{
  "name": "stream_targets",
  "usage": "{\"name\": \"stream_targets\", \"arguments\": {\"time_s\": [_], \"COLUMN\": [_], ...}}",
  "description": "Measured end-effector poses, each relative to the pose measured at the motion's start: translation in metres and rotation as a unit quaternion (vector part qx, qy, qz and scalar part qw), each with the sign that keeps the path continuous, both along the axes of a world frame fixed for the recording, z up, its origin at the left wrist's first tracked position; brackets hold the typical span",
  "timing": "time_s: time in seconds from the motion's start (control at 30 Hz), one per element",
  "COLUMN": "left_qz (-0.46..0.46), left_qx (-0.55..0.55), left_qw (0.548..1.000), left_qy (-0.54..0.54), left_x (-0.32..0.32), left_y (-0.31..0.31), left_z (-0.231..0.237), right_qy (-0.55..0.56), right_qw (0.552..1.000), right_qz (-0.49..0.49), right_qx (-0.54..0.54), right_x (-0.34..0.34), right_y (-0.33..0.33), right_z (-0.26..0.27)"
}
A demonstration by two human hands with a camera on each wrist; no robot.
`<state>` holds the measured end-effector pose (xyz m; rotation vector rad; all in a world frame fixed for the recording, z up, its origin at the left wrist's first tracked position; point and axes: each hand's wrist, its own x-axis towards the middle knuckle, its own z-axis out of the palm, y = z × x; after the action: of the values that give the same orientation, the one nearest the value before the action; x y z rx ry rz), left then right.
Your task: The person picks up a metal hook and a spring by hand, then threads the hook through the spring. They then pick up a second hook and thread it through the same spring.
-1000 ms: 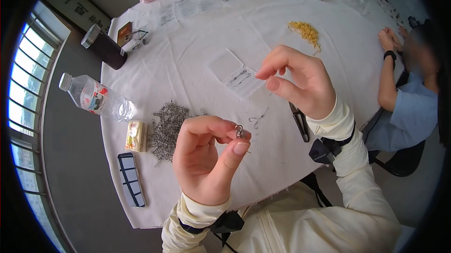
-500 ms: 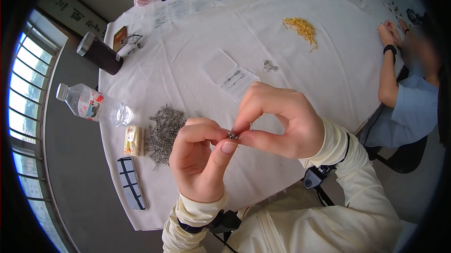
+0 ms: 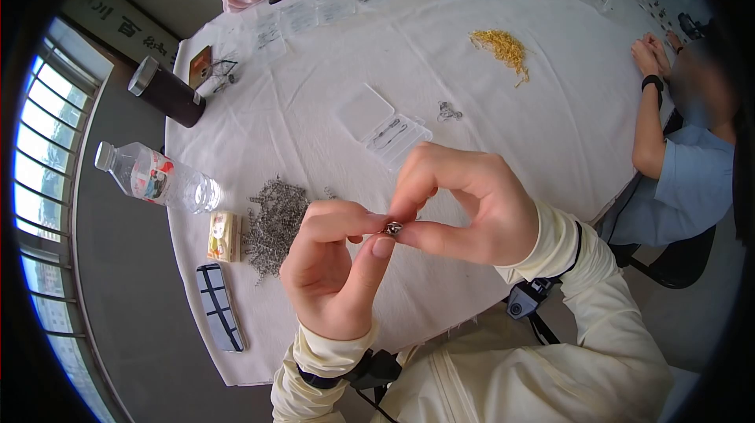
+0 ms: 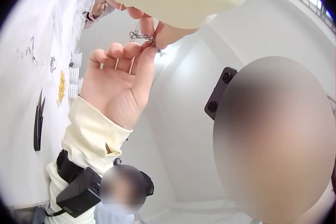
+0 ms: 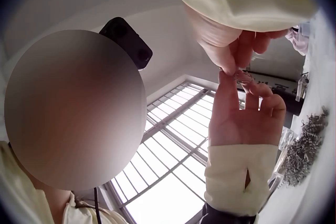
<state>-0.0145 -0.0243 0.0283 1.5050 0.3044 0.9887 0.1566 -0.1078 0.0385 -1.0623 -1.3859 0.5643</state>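
Observation:
Above the table's near edge, my left hand [image 3: 338,274] and right hand [image 3: 476,211] meet fingertip to fingertip. Thumb and forefinger of the left pinch a small clump of silvery metal wire pieces [image 3: 392,228]. The right thumb and forefinger pinch the same clump from the other side. In the left wrist view, thin looped wire ends [image 4: 137,36] stick out from between the fingers. Beyond the hands lies an open clear plastic case [image 3: 397,138] with a few wire pieces in one compartment. A tangled pile of grey metal wire pieces [image 3: 275,226] sits left of my left hand.
Left along the table are a water bottle [image 3: 157,175], a dark flask [image 3: 167,93], a tissue pack [image 3: 223,237] and a phone [image 3: 220,309]. Farther off lie a yellow heap [image 3: 503,49] and a small wire cluster [image 3: 449,112]. A black-handled tool [image 4: 38,124] lies right. Two other people sit around.
My right hand came down and left from beside the plastic case to the left hand, and its fingertips now pinch the metal clump too. Over the last half second both hands barely moved.

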Motion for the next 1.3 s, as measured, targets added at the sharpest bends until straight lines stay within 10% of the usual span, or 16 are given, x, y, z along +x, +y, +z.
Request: {"name": "stream_targets", "arguments": {"time_s": [1.3], "left_qz": [0.099], "left_qx": [0.159], "left_qw": [0.977], "left_qy": [0.097], "left_x": [0.0], "left_y": [-0.002], "left_z": [0.008], "right_qy": [-0.111], "right_qw": [0.991], "right_qz": [-0.061], "right_qx": [0.047], "right_x": [0.0], "right_y": [0.0], "right_z": [0.008]}}
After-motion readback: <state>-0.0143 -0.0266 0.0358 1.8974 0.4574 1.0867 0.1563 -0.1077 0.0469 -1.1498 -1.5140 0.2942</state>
